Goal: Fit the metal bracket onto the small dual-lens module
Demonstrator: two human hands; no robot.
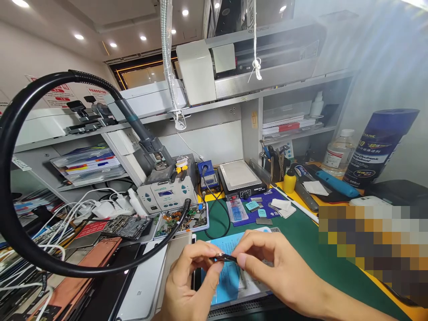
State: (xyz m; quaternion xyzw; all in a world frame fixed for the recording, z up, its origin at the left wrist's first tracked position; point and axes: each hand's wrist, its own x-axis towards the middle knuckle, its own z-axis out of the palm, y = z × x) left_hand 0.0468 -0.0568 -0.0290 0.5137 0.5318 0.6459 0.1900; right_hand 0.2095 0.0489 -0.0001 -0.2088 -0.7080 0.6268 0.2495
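Between both hands is a small, thin dark part (228, 257) with a tiny shiny bit near its left end; its exact kind is too small to tell. My left hand (194, 278) pinches the left end between thumb and fingers. On the other end, the thumb and fingertips of my right hand (279, 263) are closed. Below them lies a blue and white printed sheet (222, 285) on the green mat (341, 263). The fingertips partly cover the dark part.
A black hose (10, 200) loops across the left side from the rework station (170, 191). Phones, including a white one (142, 285), lie at left beside a tray of circuit boards (177, 223). A spray can (377, 147) and a clear bottle (337, 154) stand at right.
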